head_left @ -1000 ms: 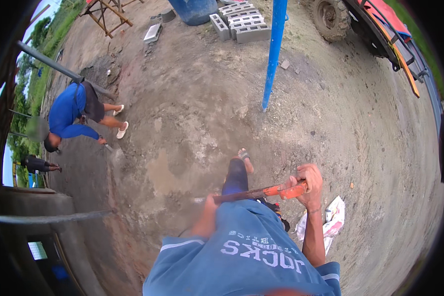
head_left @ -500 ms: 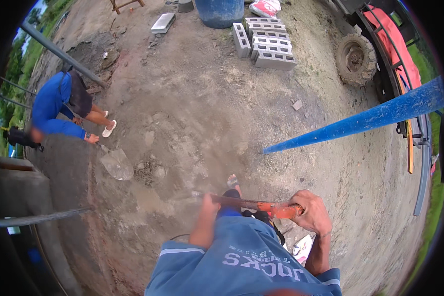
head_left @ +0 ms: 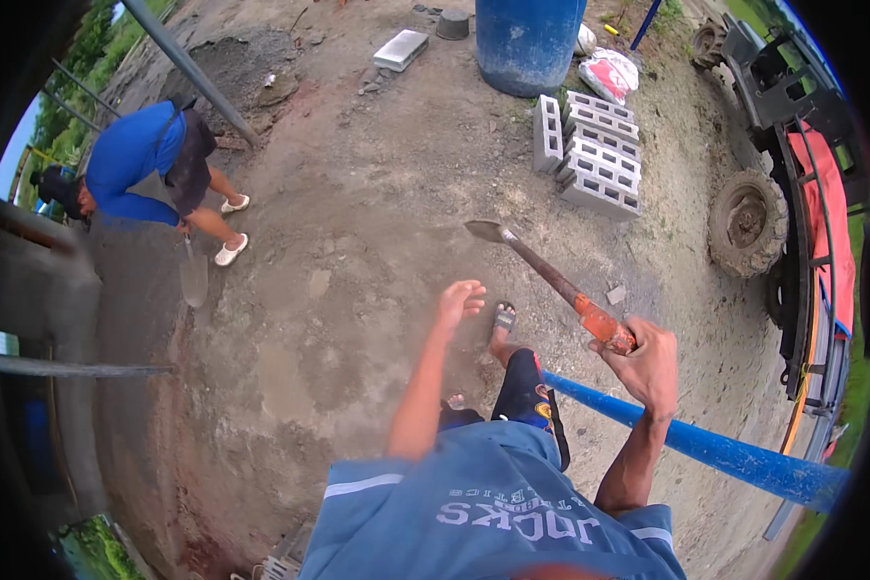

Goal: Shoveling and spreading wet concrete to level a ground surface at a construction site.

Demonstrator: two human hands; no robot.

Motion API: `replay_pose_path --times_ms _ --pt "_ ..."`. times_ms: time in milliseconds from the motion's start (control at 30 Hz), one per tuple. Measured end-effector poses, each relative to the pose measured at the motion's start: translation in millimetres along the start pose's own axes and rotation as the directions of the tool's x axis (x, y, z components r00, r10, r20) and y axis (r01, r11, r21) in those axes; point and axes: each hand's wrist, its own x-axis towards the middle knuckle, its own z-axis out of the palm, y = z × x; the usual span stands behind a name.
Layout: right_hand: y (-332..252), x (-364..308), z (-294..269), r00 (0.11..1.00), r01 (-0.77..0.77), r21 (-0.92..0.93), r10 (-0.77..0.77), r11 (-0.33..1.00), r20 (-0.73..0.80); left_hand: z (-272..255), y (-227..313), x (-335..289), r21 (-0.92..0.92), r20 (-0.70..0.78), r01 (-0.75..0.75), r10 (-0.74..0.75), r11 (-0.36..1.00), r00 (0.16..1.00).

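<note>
My right hand (head_left: 643, 362) is closed round the orange grip of a shovel (head_left: 548, 271). Its dark shaft slants away to the left, and the narrow-looking blade points off over the ground, in front of my feet. My left hand (head_left: 461, 304) is off the shaft, raised with loosely bent fingers apart and nothing in it. It hangs over bare ground, left of my sandalled foot (head_left: 504, 319). At the left, a bent-over person in a blue top (head_left: 137, 155) holds another shovel (head_left: 193, 275) with its blade down.
A blue pole (head_left: 706, 440) runs close by on my right. Hollow concrete blocks (head_left: 601, 159) are grouped ahead, near a blue barrel (head_left: 527, 48) and a white-and-red sack (head_left: 609, 75). A vehicle with a muddy wheel (head_left: 747, 222) stands at the right. A grey post (head_left: 188, 72) leans behind the person.
My left hand has let go of the shovel shaft and lifted. The shovel's far end has swung forward in my right hand. My view has turned left; the other person's shovel has drawn closer to their feet.
</note>
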Motion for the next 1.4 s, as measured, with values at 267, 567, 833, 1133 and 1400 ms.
replay_pose_path --times_ms 267,567,833,1133,1400 --pt "99.2 184.7 25.0 0.976 -0.144 -0.118 0.161 0.983 0.15 -117.9 -97.7 -17.3 0.271 -0.551 0.494 -0.288 0.826 0.783" --pt "87.0 344.1 8.0 0.925 -0.035 0.004 0.031 0.999 0.378 -79.3 -101.8 -39.4 -0.265 -0.651 0.433 -0.491 0.861 0.578" --pt "64.0 460.3 41.3 0.91 0.046 -0.144 0.017 0.989 0.414 -68.7 -43.0 97.1 0.023 -0.67 0.331 -0.231 0.943 0.705" --pt "82.1 583.3 45.8 0.83 -0.061 0.142 -0.029 0.988 0.557 -85.3 19.1 172.2 0.021 -0.66 0.194 -0.132 0.981 0.74" --pt "-33.1 688.4 -13.4 0.888 0.071 0.195 -0.151 0.978 0.435 -102.6 69.9 159.5 -0.508 -0.838 -0.275 -0.395 0.816 0.377"
